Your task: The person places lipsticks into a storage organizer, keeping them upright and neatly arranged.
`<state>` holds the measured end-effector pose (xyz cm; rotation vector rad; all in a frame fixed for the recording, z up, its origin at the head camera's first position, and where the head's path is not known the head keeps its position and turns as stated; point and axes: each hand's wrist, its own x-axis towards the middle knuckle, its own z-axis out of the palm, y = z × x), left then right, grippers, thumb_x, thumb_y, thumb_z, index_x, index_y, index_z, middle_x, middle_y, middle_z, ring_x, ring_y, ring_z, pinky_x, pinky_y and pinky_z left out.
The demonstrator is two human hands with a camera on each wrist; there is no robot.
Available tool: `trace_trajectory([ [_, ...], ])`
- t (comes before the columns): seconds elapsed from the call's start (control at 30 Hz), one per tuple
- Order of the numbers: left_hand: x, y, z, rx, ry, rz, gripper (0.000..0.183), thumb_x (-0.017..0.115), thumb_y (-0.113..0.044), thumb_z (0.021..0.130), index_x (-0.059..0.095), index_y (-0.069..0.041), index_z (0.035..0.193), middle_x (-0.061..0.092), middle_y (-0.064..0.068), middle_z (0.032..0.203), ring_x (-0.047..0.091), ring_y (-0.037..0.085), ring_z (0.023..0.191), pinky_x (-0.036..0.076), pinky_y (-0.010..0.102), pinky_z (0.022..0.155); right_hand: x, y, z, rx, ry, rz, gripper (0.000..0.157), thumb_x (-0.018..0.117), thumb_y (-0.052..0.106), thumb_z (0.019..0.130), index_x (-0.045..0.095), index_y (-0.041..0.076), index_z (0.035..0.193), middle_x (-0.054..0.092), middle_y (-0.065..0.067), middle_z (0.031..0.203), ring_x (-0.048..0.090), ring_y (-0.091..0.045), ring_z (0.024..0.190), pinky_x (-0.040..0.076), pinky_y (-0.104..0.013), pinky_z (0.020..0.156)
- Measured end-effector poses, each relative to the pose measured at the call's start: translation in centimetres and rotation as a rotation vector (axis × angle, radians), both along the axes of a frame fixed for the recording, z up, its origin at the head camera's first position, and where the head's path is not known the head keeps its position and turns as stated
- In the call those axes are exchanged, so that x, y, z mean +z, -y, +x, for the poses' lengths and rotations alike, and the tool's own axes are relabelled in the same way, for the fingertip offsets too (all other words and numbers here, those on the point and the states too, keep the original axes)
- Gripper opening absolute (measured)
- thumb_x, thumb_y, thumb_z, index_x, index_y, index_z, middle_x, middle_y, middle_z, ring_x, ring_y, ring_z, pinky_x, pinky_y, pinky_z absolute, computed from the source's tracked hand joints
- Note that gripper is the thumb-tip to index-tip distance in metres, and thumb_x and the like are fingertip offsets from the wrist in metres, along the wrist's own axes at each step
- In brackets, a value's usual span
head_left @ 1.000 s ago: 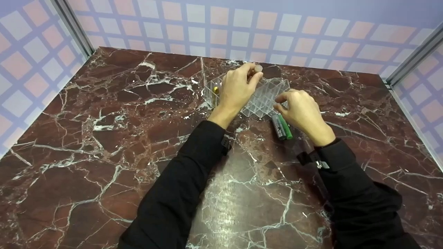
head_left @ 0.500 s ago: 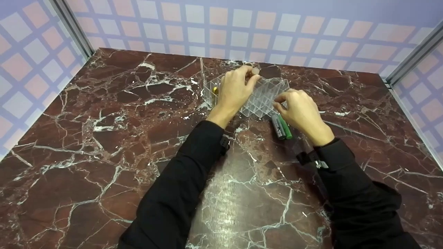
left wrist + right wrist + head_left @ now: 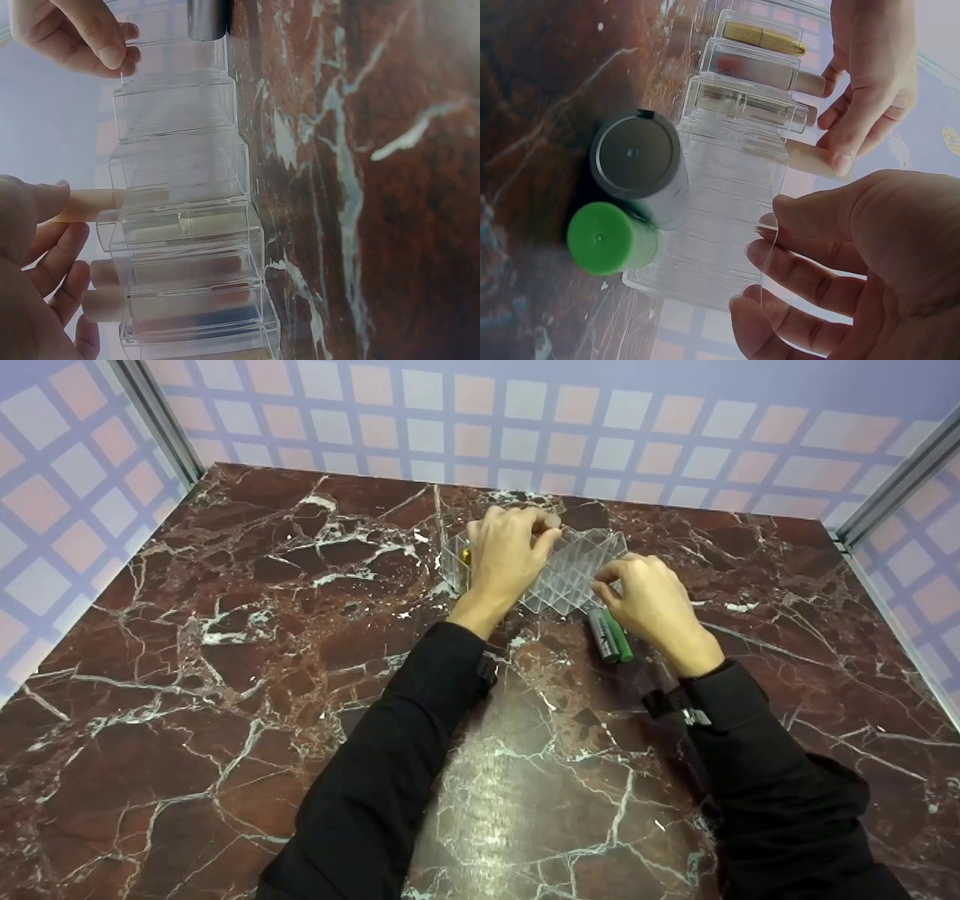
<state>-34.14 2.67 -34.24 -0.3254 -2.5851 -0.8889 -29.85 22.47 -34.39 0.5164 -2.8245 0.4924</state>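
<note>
A clear plastic organizer [image 3: 566, 581] with diamond-shaped compartments stands on the table. My left hand [image 3: 506, 547] is over its back left part and pinches a slim beige tube [image 3: 810, 159], perhaps a lipstick, between thumb and fingers. In the right wrist view the tube's lower end is inside the organizer. My right hand [image 3: 651, 589] pinches the organizer's clear upper edge at its right side, thumb against fingers. Several slots beside the left hand hold tubes, among them a gold tube [image 3: 761, 36] and a beige-capped one [image 3: 810, 84]. The left hand partly hides these in the head view.
A dark grey tube [image 3: 604, 636] and a green tube [image 3: 618, 637] lie side by side just in front of the organizer, near the right hand. The marble-patterned table [image 3: 300, 675] is bounded by a checked back wall [image 3: 472, 439] and side panels.
My left hand has come slightly down and left, lowering the beige tube toward the organizer. The right hand has stayed almost still on the organizer's edge.
</note>
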Motion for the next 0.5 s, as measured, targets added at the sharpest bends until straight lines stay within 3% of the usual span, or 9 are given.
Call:
trace_trajectory([
  [0.27,-0.23,0.02,-0.06,0.018,0.023,-0.048,0.023,0.066,-0.038,0.099,0.073,-0.021,0.112,0.074,-0.005,0.109,0.054,0.017,0.108,0.032,0.039,0.097,-0.13,0.01,-0.07,0.002,-0.016,-0.004,0.018,0.064,0.004,0.095,0.076,0.0,0.108,0.07,-0.02,0.104,0.062,-0.045,0.102,0.047,-0.059,0.093],
  [0.5,-0.6,0.03,-0.01,0.044,0.044,-0.084,0.024,0.063,-0.039,0.1,0.071,-0.02,0.11,0.062,-0.001,0.126,0.044,0.02,0.123,0.027,0.045,0.106,-0.18,0.01,-0.09,0.012,-0.034,-0.008,0.018,0.063,0.002,0.095,0.077,0.001,0.106,0.071,-0.02,0.103,0.063,-0.044,0.1,0.049,-0.059,0.09],
])
